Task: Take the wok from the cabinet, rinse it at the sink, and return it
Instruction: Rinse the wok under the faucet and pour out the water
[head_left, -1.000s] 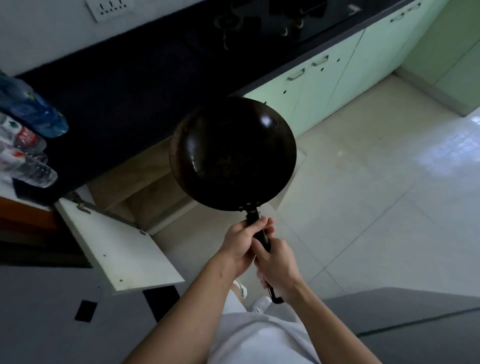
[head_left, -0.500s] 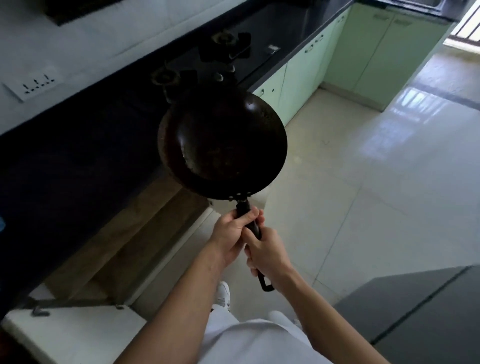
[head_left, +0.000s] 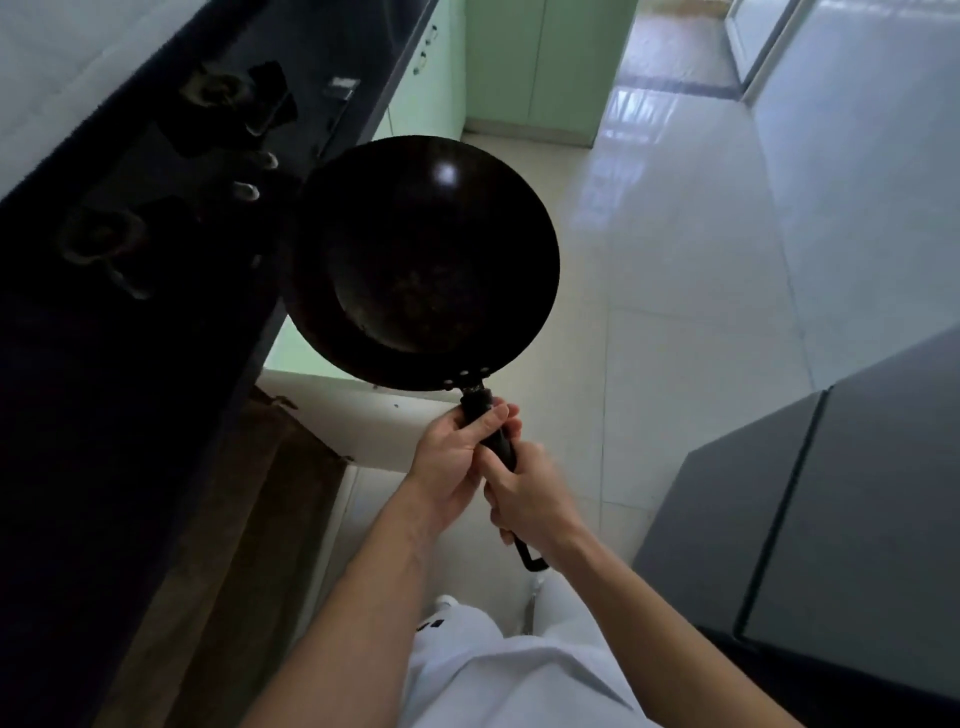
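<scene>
A round black wok (head_left: 423, 260) hangs in the air in front of me, its bowl facing up and its left rim over the edge of the dark countertop (head_left: 130, 364). My left hand (head_left: 457, 457) grips the black handle close to the bowl. My right hand (head_left: 530, 501) grips the same handle farther back, and the handle's loop end sticks out below it. The open cabinet (head_left: 249, 519) lies below at the left, its white door (head_left: 363, 431) swung out under the wok. The sink is not in view.
A gas hob with two burners (head_left: 156, 218) sits on the countertop at the left. Green cabinet fronts (head_left: 519, 62) line the far end. Pale floor tiles (head_left: 701, 286) stretch ahead. A grey appliance (head_left: 831, 519) stands at the right.
My view has swung to the right along the counter: the bottles and wall socket have left the frame and the hob is now beside the wok. Both hands keep their hold on the handle.
</scene>
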